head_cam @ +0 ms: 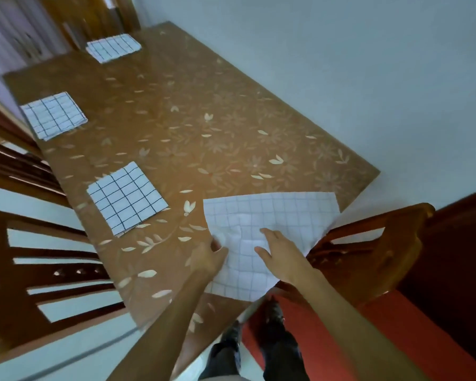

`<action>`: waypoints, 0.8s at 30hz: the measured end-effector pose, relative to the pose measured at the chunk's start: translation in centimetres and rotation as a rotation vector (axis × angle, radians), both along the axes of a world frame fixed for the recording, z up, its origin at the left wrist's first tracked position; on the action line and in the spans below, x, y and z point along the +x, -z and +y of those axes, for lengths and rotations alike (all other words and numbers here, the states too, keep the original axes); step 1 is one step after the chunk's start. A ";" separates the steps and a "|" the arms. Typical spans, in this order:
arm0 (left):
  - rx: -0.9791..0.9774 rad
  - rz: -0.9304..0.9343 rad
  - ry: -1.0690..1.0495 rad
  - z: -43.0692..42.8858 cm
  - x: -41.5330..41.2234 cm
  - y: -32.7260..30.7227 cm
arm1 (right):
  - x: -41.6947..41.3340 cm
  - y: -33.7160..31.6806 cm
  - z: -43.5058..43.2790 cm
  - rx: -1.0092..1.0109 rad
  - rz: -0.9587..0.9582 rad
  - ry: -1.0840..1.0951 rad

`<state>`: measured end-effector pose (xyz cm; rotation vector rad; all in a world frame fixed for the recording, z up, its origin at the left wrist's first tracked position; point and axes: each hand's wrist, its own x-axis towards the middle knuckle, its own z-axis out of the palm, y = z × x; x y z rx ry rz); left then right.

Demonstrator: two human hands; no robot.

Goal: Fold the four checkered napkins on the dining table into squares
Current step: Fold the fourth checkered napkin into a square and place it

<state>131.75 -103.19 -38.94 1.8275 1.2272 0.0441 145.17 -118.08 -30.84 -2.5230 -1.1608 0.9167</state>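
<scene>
at the near end of the table [204, 119], an open napkin [280, 213] under both hands.
head view: left hand [208, 257] pinches its left edge; right hand [278, 254] rests on it, fingers straight; three folded napkins [127, 198] [54, 115] [113, 47] along the left side.

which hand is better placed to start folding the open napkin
Probably the left: the left hand grips the open napkin at its edge, ready to lift, while the right hand lies flat on it.
</scene>
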 end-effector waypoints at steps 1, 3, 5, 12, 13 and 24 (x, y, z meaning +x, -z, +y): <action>-0.014 -0.056 0.006 0.1 0.5 -1.0 | 0.7 -0.1 0.6 0.001 -0.016 -0.052; 0.007 -0.158 0.066 0.3 1.6 -3.4 | 2.1 -0.6 1.9 0.043 -0.058 -0.165; 0.069 -0.259 0.138 0.6 2.8 -6.0 | 3.6 -1.6 3.2 0.113 -0.118 -0.274; 0.390 -0.175 0.416 2.5 5.3 -14.7 | 8.0 -5.9 8.2 0.368 -0.405 -0.579; 0.421 -0.147 0.437 2.9 5.3 -15.6 | 8.5 -6.6 8.7 0.406 -0.426 -0.625; 0.666 0.017 0.197 6.9 2.1 -22.8 | 15.1 -13.6 12.8 0.447 -0.408 -0.706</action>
